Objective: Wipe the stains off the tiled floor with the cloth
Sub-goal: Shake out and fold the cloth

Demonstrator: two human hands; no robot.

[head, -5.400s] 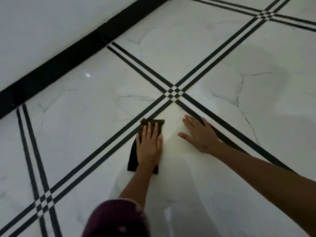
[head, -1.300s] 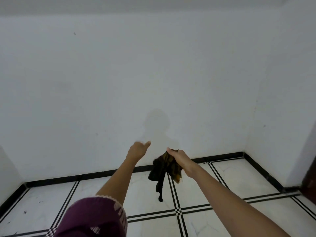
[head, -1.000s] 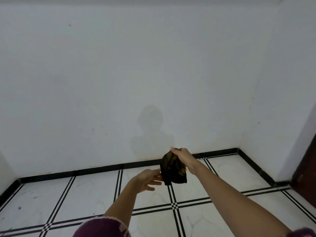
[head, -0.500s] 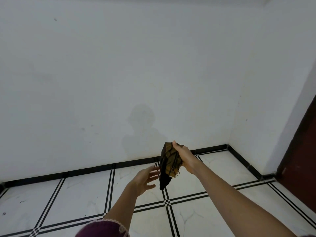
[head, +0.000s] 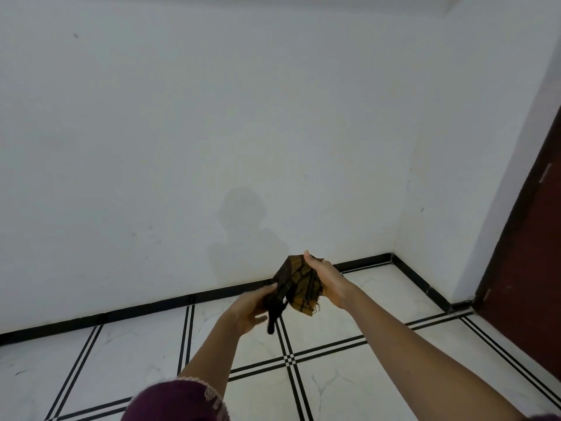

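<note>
A dark brown and mustard checked cloth (head: 299,282) hangs bunched in the air in front of me, well above the white tiled floor (head: 340,323). My right hand (head: 326,279) grips its upper right edge. My left hand (head: 252,308) holds its lower left part, where a dark corner dangles down. Both arms reach forward at about chest height. No stain can be made out on the tiles from here.
A white wall (head: 212,132) stands straight ahead with a black skirting strip (head: 151,308) at its foot. Black double lines cross the tiles. At the right there is a dark red door (head: 534,262) beside the room's corner.
Earlier my left hand pressed the cloth on the floor. Since then the view rose, my right hand held the cloth up, and my left hand has now closed on its lower part.
</note>
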